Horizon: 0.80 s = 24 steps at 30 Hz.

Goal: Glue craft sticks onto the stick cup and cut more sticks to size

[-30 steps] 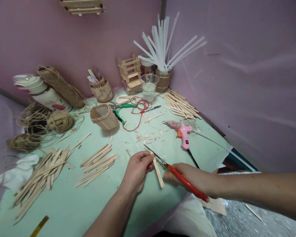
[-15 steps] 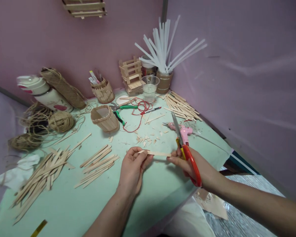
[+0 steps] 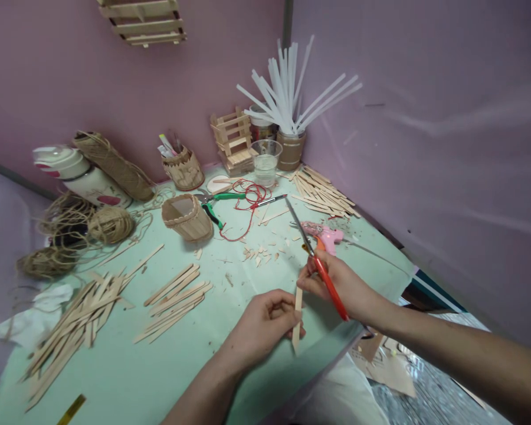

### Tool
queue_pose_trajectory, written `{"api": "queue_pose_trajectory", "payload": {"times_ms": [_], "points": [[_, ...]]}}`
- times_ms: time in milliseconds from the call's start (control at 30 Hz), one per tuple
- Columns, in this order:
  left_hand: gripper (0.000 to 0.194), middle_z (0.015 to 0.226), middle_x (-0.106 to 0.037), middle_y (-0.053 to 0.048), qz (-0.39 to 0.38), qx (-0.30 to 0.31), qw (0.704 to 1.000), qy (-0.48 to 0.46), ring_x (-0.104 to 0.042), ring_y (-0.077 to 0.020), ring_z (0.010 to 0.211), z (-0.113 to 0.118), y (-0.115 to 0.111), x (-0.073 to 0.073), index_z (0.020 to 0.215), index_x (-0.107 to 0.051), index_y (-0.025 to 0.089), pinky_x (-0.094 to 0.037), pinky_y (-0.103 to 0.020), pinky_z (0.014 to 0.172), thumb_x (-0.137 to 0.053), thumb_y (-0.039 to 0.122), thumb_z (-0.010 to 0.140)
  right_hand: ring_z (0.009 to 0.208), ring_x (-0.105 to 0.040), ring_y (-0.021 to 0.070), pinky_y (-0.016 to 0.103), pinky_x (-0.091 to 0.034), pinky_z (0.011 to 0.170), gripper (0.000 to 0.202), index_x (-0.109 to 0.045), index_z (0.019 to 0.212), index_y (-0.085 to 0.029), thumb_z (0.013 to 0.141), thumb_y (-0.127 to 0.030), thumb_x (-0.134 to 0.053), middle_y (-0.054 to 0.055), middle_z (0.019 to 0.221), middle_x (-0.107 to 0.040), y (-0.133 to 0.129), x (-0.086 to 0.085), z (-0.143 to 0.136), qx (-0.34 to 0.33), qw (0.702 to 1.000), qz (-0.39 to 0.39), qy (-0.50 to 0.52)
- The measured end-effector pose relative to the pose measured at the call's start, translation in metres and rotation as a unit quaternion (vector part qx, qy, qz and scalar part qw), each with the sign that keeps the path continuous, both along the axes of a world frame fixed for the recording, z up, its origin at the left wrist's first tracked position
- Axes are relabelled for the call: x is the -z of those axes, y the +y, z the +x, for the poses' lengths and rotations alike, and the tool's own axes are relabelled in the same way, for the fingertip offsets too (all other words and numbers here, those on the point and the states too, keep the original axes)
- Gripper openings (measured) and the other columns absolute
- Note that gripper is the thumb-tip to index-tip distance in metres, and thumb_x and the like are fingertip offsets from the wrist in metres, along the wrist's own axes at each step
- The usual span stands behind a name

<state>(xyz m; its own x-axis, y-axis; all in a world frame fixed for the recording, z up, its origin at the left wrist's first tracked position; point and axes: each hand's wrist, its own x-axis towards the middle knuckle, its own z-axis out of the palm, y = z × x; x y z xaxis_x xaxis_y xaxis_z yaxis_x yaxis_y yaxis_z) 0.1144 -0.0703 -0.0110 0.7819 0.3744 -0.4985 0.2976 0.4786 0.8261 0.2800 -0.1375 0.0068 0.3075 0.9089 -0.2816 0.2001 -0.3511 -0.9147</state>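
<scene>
Stick [image 3: 298, 300] sits nearer the wearer than the pink glue gun [image 3: 335, 236], left hand [image 3: 268, 321] pinching its lower part, right hand [image 3: 353, 289] its upper end while grasping scissors [image 3: 330, 288]; trimmings [image 3: 260, 258] lie left of the gun.

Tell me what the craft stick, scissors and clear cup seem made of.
Craft stick: probably unvarnished wood, being pale and matte.
Scissors: grey blades, likely metal; smooth red handle, perhaps plastic.
Clear cup: see-through, thin-looking, so probably plastic, though glass remains possible.
</scene>
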Motion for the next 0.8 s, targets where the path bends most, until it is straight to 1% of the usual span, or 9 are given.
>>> {"api": "queue_pose_trajectory", "payload": {"times_ms": [67, 133, 200, 267, 300, 367, 500, 600, 800], "points": [[0.027, 0.062, -0.065, -0.005, 0.000, -0.009, 1.000, 0.003, -0.061, -0.0142, 0.058, 0.001, -0.001, -0.001, 0.079, -0.064, 0.014, -0.045, -0.025, 0.056, -0.068, 0.040, 0.073, 0.069, -0.058, 0.0158, 0.028, -0.045, 0.064, 0.023, -0.041, 0.075, -0.022, 0.075, -0.030, -0.063, 0.001, 0.077, -0.062, -0.001, 0.000, -0.005, -0.029, 0.999, -0.008, 0.030], [0.030, 0.061, -0.064, -0.004, 0.003, -0.028, 1.000, 0.005, -0.061, -0.0141, 0.056, 0.001, 0.001, -0.002, 0.077, -0.062, 0.014, -0.045, -0.024, 0.054, -0.069, 0.043, 0.073, 0.069, -0.055, 0.0154, 0.027, -0.044, 0.063, 0.026, -0.041, 0.077, -0.022, 0.079, -0.036, -0.063, -0.001, 0.075, -0.059, -0.002, 0.000, -0.008, -0.033, 0.999, -0.013, 0.026], [0.030, 0.061, -0.063, -0.003, 0.011, -0.084, 0.996, 0.007, -0.061, -0.0139, 0.057, 0.001, 0.004, -0.003, 0.077, -0.061, 0.015, -0.046, -0.023, 0.055, -0.071, 0.042, 0.071, 0.064, -0.049, 0.0137, 0.026, -0.041, 0.060, 0.031, -0.039, 0.076, -0.023, 0.082, -0.045, -0.059, -0.003, 0.071, -0.052, -0.006, -0.003, -0.008, -0.049, 0.998, -0.027, 0.003], [0.029, 0.066, -0.063, -0.002, 0.022, -0.161, 0.987, 0.004, -0.062, -0.0135, 0.059, 0.000, 0.009, -0.004, 0.078, -0.060, 0.015, -0.047, -0.023, 0.056, -0.072, 0.041, 0.070, 0.061, -0.042, 0.0123, 0.025, -0.038, 0.057, 0.035, -0.037, 0.075, -0.023, 0.085, -0.051, -0.055, -0.005, 0.069, -0.044, -0.013, -0.007, -0.007, -0.092, 0.994, -0.058, -0.013], [0.029, 0.068, -0.062, -0.002, 0.024, -0.190, 0.981, 0.000, -0.062, -0.0135, 0.061, -0.001, 0.011, -0.005, 0.079, -0.061, 0.015, -0.048, -0.023, 0.057, -0.073, 0.040, 0.070, 0.061, -0.040, 0.0121, 0.025, -0.037, 0.057, 0.037, -0.036, 0.075, -0.023, 0.086, -0.054, -0.052, -0.005, 0.069, -0.043, -0.017, -0.009, -0.006, -0.121, 0.990, -0.077, -0.015], [0.029, 0.070, -0.062, -0.001, 0.026, -0.221, 0.975, -0.006, -0.063, -0.0135, 0.061, -0.002, 0.013, -0.005, 0.081, -0.062, 0.015, -0.050, -0.024, 0.058, -0.073, 0.038, 0.070, 0.062, -0.041, 0.0125, 0.026, -0.037, 0.057, 0.038, -0.038, 0.077, -0.022, 0.087, -0.057, -0.049, -0.003, 0.071, -0.046, -0.025, -0.012, -0.005, -0.170, 0.979, -0.115, -0.017], [0.029, 0.071, -0.061, -0.001, 0.030, -0.227, 0.973, -0.015, -0.062, -0.0131, 0.061, -0.003, 0.014, -0.005, 0.086, -0.063, 0.015, -0.051, -0.024, 0.058, -0.073, 0.037, 0.070, 0.064, -0.046, 0.0138, 0.026, -0.037, 0.056, 0.041, -0.042, 0.083, -0.021, 0.087, -0.062, -0.045, 0.000, 0.075, -0.054, -0.035, -0.012, -0.006, -0.212, 0.964, -0.158, -0.028], [0.029, 0.070, -0.059, 0.000, 0.033, -0.219, 0.975, -0.023, -0.062, -0.0128, 0.062, -0.002, 0.013, -0.004, 0.088, -0.063, 0.016, -0.051, -0.023, 0.058, -0.073, 0.037, 0.071, 0.064, -0.047, 0.0139, 0.026, -0.036, 0.056, 0.043, -0.043, 0.084, -0.020, 0.086, -0.063, -0.045, 0.001, 0.076, -0.056, -0.034, -0.012, -0.008, -0.220, 0.960, -0.169, -0.028], [0.026, 0.070, -0.059, 0.001, 0.034, -0.212, 0.976, -0.020, -0.062, -0.0125, 0.062, -0.002, 0.013, -0.007, 0.083, -0.062, 0.016, -0.051, -0.024, 0.058, -0.073, 0.037, 0.070, 0.065, -0.049, 0.0142, 0.027, -0.034, 0.057, 0.041, -0.042, 0.084, -0.020, 0.086, -0.061, -0.045, 0.001, 0.077, -0.057, -0.028, -0.018, -0.012, -0.226, 0.957, -0.179, -0.030]]}}
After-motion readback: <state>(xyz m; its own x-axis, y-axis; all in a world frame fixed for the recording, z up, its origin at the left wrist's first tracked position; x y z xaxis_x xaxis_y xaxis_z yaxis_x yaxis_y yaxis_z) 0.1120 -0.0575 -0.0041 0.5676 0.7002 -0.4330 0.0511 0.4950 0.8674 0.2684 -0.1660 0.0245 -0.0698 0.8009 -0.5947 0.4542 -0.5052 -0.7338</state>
